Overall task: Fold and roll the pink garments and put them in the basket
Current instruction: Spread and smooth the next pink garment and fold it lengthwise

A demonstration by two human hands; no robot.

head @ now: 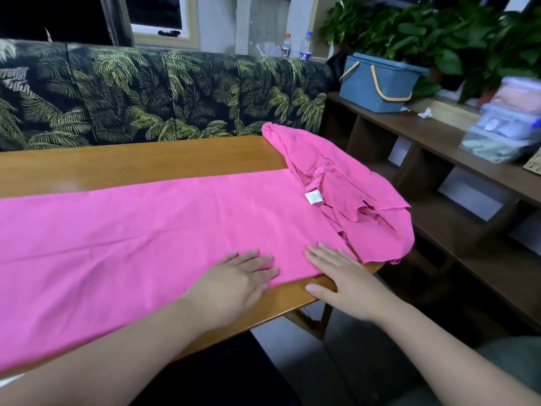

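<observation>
A long pink garment (152,230) lies flat across the wooden table (131,159), folded into a wide strip. A second pink garment (351,194) lies crumpled at the table's right end, showing a white label, partly hanging over the edge. My left hand (234,282) rests flat on the strip near its right end, fingers straight. My right hand (342,279) lies flat beside it at the strip's right edge, thumb on the table edge. The blue basket (377,83) with tan handles stands on the shelf top at the far right.
A palm-print sofa (146,92) runs behind the table. A dark wooden shelf unit (439,148) stands to the right, carrying clear plastic boxes (509,127) and potted plants (439,33). Two bottles (295,45) stand on a ledge behind.
</observation>
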